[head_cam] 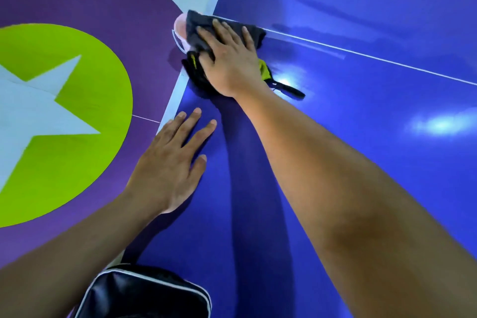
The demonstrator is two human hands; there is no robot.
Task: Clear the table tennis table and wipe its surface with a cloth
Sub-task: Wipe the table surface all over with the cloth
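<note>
Fingers of my right hand [229,64]: spread flat, pressing down on the dark grey-and-black cloth with yellow patches [197,26].
Fingers of my left hand [167,168]: spread flat, bare on the glossy blue desk [361,137].
Cloth: at the desk's white-striped left edge, where the thin white centre line ends.
Done: clearing, I judge; wiping is under way.
Left: probably most of the surface, though I cannot tell which parts are wiped.
</note>
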